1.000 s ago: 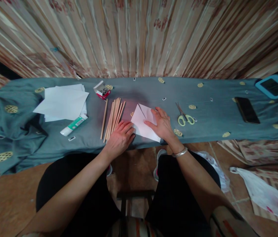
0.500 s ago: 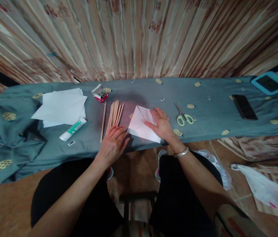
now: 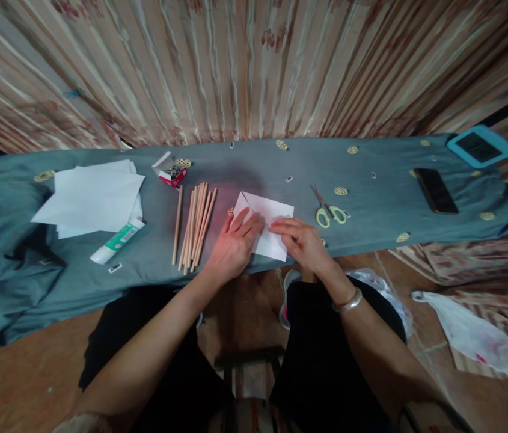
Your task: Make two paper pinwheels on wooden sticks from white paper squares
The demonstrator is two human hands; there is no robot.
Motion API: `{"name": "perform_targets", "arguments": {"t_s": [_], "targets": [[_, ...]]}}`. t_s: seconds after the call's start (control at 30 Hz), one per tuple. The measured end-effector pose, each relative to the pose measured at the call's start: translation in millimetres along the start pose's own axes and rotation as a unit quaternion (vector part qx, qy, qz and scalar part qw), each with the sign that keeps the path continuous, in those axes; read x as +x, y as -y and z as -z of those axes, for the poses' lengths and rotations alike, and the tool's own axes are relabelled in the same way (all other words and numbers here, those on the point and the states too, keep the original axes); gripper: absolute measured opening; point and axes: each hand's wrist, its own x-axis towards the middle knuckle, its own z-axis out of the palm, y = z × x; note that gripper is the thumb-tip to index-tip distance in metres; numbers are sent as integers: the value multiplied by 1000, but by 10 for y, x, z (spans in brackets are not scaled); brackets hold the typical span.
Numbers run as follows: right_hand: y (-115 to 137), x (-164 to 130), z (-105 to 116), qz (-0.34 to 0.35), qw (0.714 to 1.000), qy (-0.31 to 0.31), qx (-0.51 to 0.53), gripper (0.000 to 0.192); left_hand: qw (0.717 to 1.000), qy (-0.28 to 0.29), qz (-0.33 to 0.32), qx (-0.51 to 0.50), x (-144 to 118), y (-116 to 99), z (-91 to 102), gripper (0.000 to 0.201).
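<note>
the folded white paper [image 3: 268,224] lies flat on the grey-green cloth [image 3: 371,204] at the near edge of the table, in front of the person. the left hand [image 3: 234,243] rests palm down on the paper's left part, fingers spread and flat; it grips nothing. the right hand [image 3: 304,242] lies on the paper's lower right corner, fingers extended and pressed on the sheet, not closed round it. a row of wooden sticks [image 3: 194,224] lies just left of the left hand. a stack of white sheets [image 3: 91,195] and a glue tube [image 3: 117,242] lie further left. scissors [image 3: 327,210] lie right of the paper, a black phone [image 3: 435,190] well apart to the right.
</note>
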Motion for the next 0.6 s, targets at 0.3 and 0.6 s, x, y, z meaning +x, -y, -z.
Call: {"name": "perform_targets", "arguments": {"t_s": [0.3,0.6], "targets": [[18,-6,-15,40,994,70,-77,39,1000,15,8,-19,26,20,-88,39],[3,-56,-19,26,997,50,-53,41,1000,10,4,-7,19,13,-86,40]]}}
